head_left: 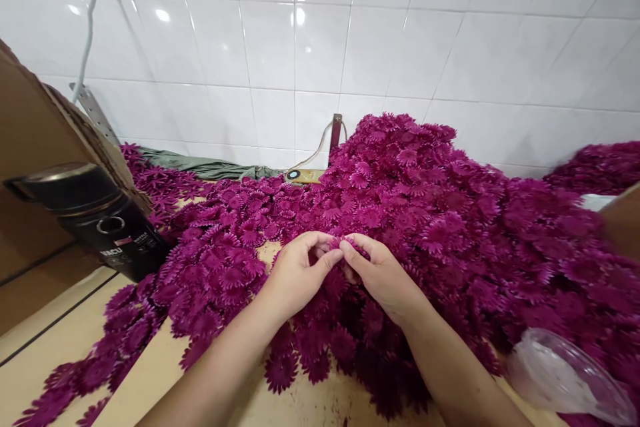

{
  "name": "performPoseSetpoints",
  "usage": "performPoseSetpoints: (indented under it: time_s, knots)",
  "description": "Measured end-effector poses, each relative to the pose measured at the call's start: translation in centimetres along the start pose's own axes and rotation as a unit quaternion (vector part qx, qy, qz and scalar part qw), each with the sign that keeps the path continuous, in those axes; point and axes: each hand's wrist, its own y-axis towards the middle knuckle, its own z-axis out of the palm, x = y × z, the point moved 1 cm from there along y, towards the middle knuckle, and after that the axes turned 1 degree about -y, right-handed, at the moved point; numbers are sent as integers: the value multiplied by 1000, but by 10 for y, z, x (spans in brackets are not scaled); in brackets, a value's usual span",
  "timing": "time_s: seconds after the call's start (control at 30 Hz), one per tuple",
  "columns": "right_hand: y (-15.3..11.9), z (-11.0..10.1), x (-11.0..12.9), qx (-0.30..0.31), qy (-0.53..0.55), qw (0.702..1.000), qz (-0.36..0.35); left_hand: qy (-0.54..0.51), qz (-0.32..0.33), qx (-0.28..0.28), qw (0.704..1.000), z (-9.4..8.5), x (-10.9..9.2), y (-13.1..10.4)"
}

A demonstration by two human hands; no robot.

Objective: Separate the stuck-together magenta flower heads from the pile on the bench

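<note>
1. A small magenta flower piece was held between the fingertips of both hands, above the middle of the work surface.
2. By the left hand, the piece was pinched between thumb and forefinger, with the other fingers curled under.
3. By the right hand, it was pinched from the opposite side; the two thumb tips were brought close together. Whether one layer or several was gripped could not be told, as the piece was mostly covered by the fingers.
4. The hands were surrounded by a heap of magenta flowers, piled highest against the tiled wall and spread thinner toward the left.
5. A black bottle was seen tilted at the left, in front of a cardboard box.
6. A clear plastic tub was placed at the lower right, beside the flowers.
7. Green cloth was laid along the foot of the wall.
</note>
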Motion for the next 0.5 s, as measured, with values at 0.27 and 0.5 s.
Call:
performPoseSetpoints:
  time_s: [0.27,0.5]
  knots:
    - [-8,-17,-4,-8,112,993,33,112,63,-129,983,-18,24,6]
    - [-1,-10,1,-83,-4,996,6,141,135,-55,979,-8,1,-5]
